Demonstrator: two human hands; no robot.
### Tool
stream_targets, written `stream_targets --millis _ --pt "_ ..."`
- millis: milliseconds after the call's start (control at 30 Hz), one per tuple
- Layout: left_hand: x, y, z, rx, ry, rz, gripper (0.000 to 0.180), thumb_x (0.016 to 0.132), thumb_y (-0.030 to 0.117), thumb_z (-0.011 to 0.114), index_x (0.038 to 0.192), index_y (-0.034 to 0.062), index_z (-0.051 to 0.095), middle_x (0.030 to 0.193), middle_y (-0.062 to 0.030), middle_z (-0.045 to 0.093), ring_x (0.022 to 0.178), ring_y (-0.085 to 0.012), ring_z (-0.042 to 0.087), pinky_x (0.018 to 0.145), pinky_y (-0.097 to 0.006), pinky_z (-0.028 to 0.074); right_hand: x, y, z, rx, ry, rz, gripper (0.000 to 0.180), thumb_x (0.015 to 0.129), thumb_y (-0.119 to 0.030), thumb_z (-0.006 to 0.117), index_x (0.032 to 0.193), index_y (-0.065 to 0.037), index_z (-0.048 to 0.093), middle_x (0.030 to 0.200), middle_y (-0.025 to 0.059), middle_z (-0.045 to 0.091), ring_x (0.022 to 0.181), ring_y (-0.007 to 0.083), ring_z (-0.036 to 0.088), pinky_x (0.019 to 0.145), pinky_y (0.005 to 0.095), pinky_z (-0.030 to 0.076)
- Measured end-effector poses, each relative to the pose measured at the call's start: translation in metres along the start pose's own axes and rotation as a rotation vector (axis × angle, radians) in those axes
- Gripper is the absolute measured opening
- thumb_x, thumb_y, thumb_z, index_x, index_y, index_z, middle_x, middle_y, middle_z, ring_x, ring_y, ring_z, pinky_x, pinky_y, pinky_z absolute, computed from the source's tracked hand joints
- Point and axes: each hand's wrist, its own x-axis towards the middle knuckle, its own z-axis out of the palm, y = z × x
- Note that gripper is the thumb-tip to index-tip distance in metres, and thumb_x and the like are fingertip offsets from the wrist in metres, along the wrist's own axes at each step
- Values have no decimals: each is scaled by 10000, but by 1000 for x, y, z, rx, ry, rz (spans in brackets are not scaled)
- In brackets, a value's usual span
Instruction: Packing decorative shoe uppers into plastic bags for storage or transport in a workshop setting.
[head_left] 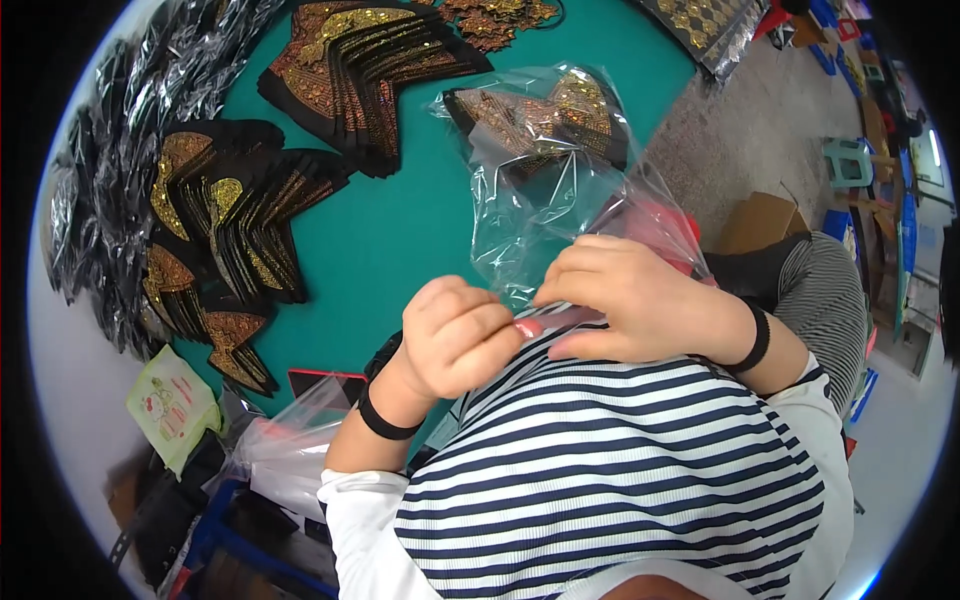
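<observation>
A clear plastic bag [530, 205] stretches from the table's edge toward my body. Through its far end shows a black piece with gold and copper sequins [540, 120], bent in an angled shape. My left hand [455, 338] is closed in a pinch at the bag's near end, close to my chest. Beside it, my right hand [635, 305] has its fingers curled over the same end, thumb below, gripping the plastic. The two hands are nearly touching. What lies under the right fingers is partly hidden.
On the green table [400, 235], stacks of black and gold sequined pieces [350, 75] lie fanned out, with more stacks [235, 210] at the left. Shiny black plastic packages [130, 170] line the left rim. A cardboard box [765, 225] and a green stool [848, 163] stand at the right.
</observation>
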Motion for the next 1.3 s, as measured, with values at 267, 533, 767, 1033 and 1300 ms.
stream_targets --millis 267,533,767,1033,1300 --pt "5 7 -3 -76 -122 -127 246 600 72 754 794 71 602 858 -90 631 556 -156 544 458 -249 413 6 16 -3 227 -164 143 173 698 -126 674 837 -53 601 772 69 568 758 248 548 677 343 447" --pt "-10 7 24 -130 69 -332 255 582 35 708 826 16 639 878 -125 643 596 -184 602 499 -252 476 3 15 -1 182 -31 55 175 674 -105 699 786 -59 572 729 57 532 715 247 523 652 349 423" --pt "-1 2 23 -289 8 -333 212 630 7 721 819 14 625 820 -123 647 615 -205 621 504 -264 488 -10 9 -2 280 42 79 104 720 -85 684 777 -69 599 774 54 583 729 227 534 669 334 422" --pt "-11 -3 14 -226 -11 -341 256 579 -73 720 789 24 611 795 -99 634 610 -206 581 512 -277 450 -62 11 -44 732 494 273 72 853 -77 597 859 -47 532 811 78 614 758 126 586 670 215 456" --pt "2 1 20 -240 -62 -272 242 588 32 771 779 43 622 752 -68 603 593 -186 552 489 -272 432 -51 11 -41 185 91 240 212 763 -105 672 951 -11 635 886 106 621 784 186 590 702 298 462"
